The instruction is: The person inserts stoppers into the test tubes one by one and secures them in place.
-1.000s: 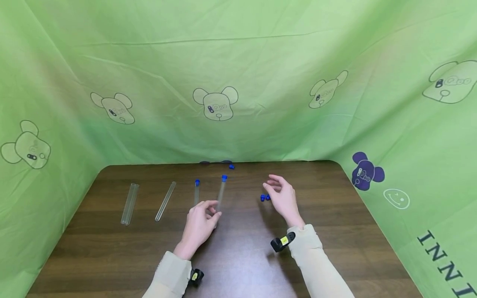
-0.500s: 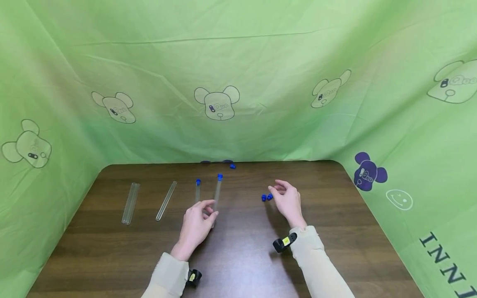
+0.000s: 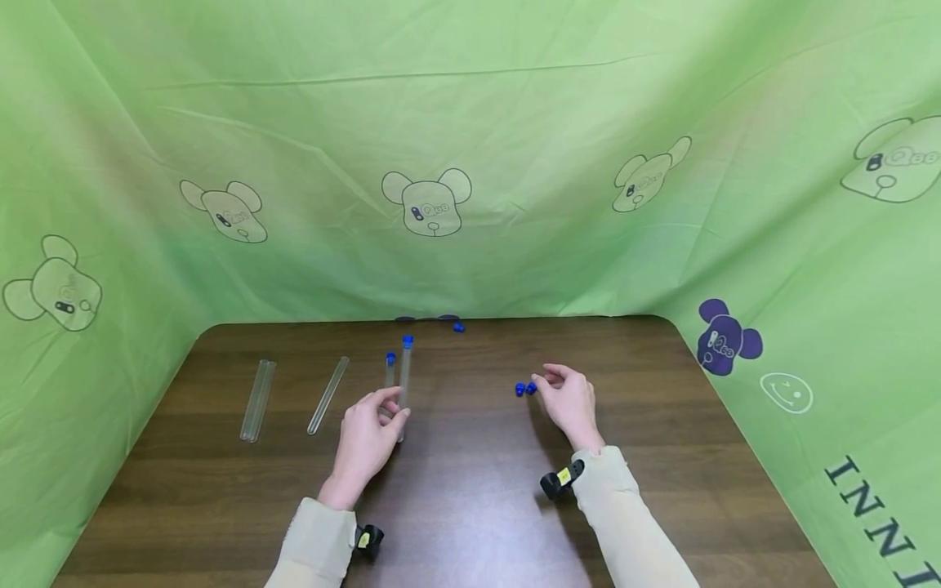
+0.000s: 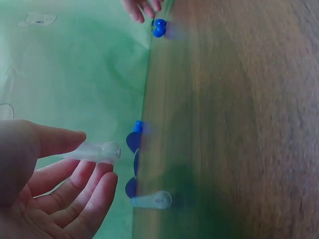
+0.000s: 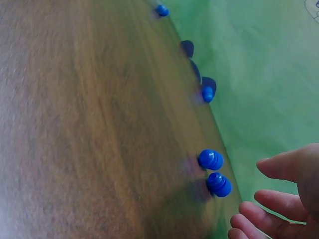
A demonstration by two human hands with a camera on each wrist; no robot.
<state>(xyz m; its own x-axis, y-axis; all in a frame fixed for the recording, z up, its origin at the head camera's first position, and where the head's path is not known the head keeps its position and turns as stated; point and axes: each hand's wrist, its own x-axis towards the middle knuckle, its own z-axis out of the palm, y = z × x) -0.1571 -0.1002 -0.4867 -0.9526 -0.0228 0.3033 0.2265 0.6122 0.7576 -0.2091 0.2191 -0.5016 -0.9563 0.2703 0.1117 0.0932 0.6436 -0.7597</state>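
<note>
left hand [image 3: 367, 435]: lower centre, pinching the capped tube [image 3: 405, 377], long axis up-frame
resting tube [image 3: 390, 376]: just left, i see, nearly parallel
right hand [image 3: 569, 405]: right of centre, holding nothing, beside blue caps [image 3: 520, 389]

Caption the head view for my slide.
Left hand pinches a blue-capped tube; right hand hovers beside two blue caps on the wooden table.
</note>
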